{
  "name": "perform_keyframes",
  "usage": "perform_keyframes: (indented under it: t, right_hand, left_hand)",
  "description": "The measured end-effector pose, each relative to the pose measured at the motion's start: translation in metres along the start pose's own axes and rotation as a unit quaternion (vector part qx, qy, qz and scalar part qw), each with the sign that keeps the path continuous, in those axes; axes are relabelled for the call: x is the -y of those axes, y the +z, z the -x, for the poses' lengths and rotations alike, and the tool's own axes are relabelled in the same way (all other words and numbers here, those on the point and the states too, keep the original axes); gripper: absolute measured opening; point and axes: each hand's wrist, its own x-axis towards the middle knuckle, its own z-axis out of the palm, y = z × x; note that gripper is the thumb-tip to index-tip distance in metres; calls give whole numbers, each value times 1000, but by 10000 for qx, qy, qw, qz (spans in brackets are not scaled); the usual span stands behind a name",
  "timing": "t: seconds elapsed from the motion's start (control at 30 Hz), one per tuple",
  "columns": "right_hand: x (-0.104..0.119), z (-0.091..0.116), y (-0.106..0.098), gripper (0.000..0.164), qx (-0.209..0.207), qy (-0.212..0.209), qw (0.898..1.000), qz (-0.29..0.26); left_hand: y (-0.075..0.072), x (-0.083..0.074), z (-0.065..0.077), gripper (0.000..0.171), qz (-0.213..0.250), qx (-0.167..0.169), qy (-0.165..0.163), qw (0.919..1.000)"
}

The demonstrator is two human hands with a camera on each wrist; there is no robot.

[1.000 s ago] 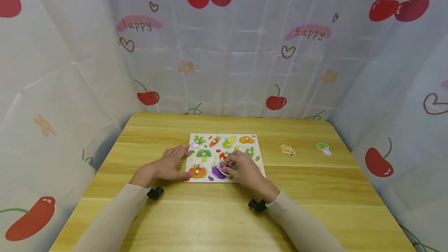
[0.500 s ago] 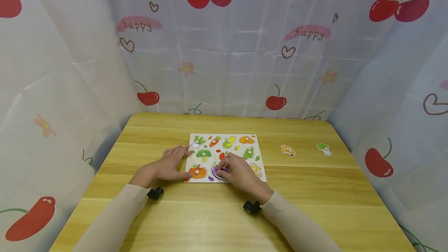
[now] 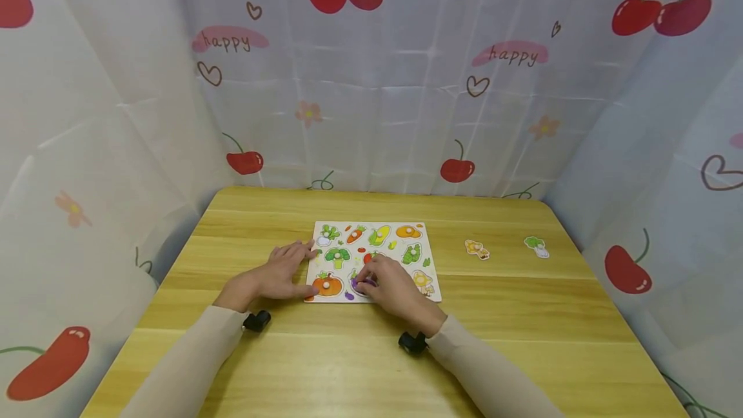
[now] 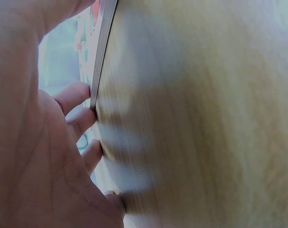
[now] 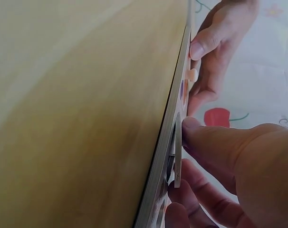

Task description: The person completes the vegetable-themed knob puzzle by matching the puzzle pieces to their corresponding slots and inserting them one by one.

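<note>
A wooden vegetable puzzle board [image 3: 393,226] lies flat on the table. My right hand [image 3: 397,286] pinches the purple eggplant puzzle piece [image 3: 355,286] at the board's front middle. In the right wrist view, that piece [image 5: 177,161] sits slightly proud of the board, partly apart from its surface. My left hand [image 3: 281,273] rests at the board's left edge with fingers spread, its thumb near the pumpkin piece [image 3: 328,286]. The left wrist view shows those fingertips [image 4: 94,152] along the edge. My right hand partly covers the tomato piece [image 3: 368,258].
On the wooden table [image 3: 325,366], a mushroom piece [image 3: 477,249] and a leafy green-and-white vegetable piece [image 3: 536,247] lie right of the board. Several other knobbed vegetable pieces sit in the board. A cherry-patterned curtain [image 3: 371,89] surrounds the table's back and sides.
My right hand has moved slightly left with the eggplant piece, which has gone from tilted to lying lower over the board. The mushroom spot at the board's right is now uncovered. My left hand stays put.
</note>
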Motion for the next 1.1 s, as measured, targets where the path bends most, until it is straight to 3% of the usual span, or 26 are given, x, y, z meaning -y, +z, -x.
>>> perform_keyframes:
  t: [1.1]
  right_hand:
    - [6, -2, 0, 6, 135, 146, 9997, -120]
  left_hand:
    - [-2, -2, 1, 99, 54, 11, -78, 10000]
